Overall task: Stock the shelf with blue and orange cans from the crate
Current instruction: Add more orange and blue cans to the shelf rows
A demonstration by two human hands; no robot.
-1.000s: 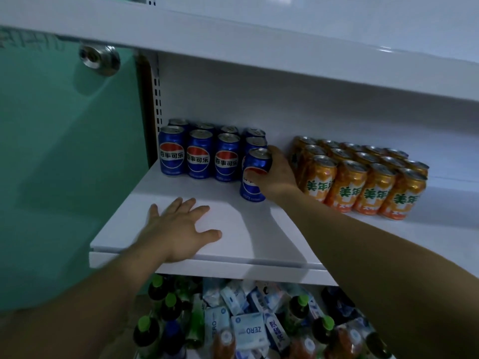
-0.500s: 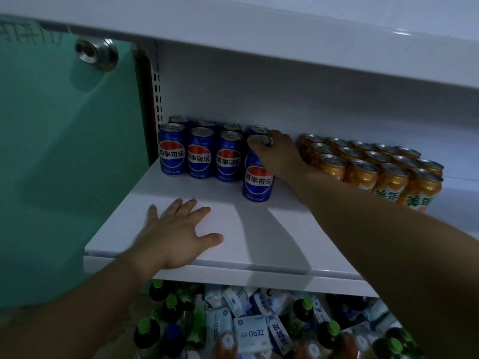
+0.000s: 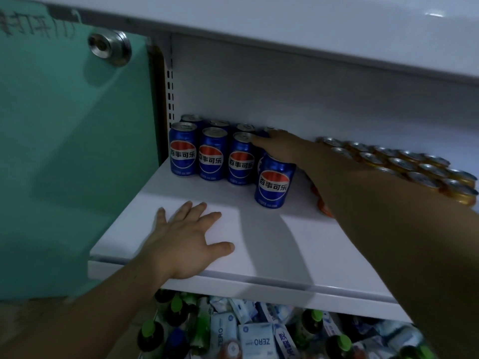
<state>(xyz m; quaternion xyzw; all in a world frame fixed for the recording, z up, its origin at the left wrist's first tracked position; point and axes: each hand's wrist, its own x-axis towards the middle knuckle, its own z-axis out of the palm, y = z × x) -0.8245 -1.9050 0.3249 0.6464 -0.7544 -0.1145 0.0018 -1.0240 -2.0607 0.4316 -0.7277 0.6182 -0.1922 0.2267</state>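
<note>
Several blue cans stand in rows at the back left of the white shelf. One more blue can stands upright in front of the row's right end. My right hand lies over the top of that can, its fingers stretched toward the cans behind. Whether it still holds the can is hidden by the palm. Several orange cans fill the back right, partly hidden by my right forearm. My left hand rests flat on the shelf's front left.
A green glass panel with a round metal fitting closes off the left side. Another white shelf hangs low overhead. Below the shelf's front edge lie green-capped bottles and white and blue cartons.
My right hand set the blue can upright in front of the row, then slid from gripping its top to lying stretched over it. My left hand stayed flat on the shelf.
</note>
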